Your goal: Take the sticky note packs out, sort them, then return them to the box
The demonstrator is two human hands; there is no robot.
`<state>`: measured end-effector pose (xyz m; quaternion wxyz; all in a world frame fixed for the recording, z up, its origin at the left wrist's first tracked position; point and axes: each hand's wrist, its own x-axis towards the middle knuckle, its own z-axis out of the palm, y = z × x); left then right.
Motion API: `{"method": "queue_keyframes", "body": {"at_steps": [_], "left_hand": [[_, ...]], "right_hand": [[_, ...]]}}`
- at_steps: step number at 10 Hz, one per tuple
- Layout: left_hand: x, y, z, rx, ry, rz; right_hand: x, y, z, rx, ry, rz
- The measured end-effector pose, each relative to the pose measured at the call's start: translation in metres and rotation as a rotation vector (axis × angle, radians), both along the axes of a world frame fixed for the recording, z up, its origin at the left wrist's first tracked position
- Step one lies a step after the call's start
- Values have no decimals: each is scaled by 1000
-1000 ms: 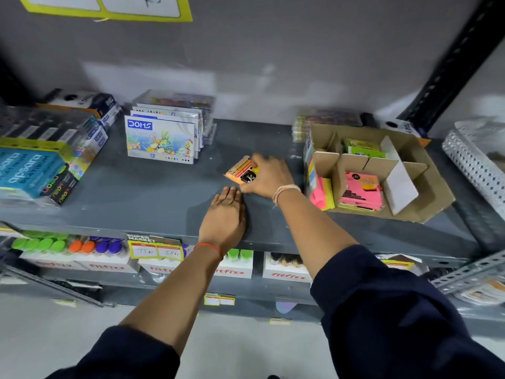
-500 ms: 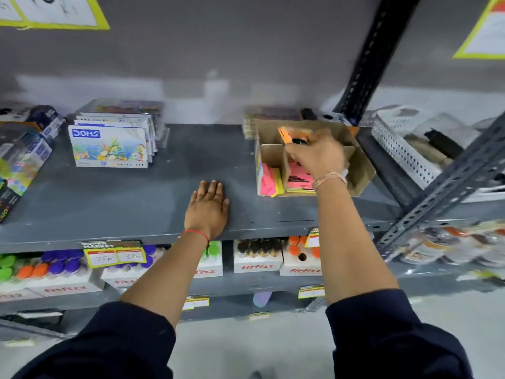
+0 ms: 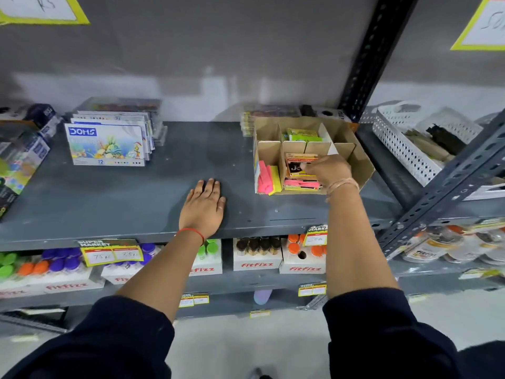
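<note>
A brown cardboard box (image 3: 363,162) with dividers stands on the grey shelf (image 3: 109,198) at the right. My right hand (image 3: 328,170) is inside its front middle compartment, fingers closed on an orange sticky note pack (image 3: 297,165) that rests on pink packs (image 3: 300,184). Pink and yellow packs (image 3: 269,177) stand upright in the front left compartment. Green packs (image 3: 303,135) lie in a rear compartment. My left hand (image 3: 203,205) lies flat, palm down, on the shelf left of the box, holding nothing.
DOMS colour boxes (image 3: 106,144) stand at the shelf's back left, with more packaged goods at the far left. A white perforated basket (image 3: 410,146) sits right of a dark slotted upright (image 3: 366,58). Fitfizz bottles (image 3: 257,253) fill the shelf below.
My right hand carried the orange pack from the middle of the shelf rightward to the box and lowered it into the front middle compartment. My left hand stayed flat on the shelf.
</note>
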<state>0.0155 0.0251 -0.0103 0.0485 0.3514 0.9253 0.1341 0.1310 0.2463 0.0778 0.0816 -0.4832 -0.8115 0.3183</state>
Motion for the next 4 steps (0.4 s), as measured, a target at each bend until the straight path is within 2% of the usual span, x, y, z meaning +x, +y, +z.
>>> {"method": "queue_keyframes", "body": {"at_steps": [1, 2, 4], "left_hand": [[0, 0, 0, -6, 3, 1], [-1, 1, -1, -13, 18, -10], [-5, 0, 2, 23, 2, -14]], "right_hand": [[10, 7, -1, 19, -81, 99], [7, 4, -8, 159, -105, 112], [10, -3, 0, 285, -100, 103]]}}
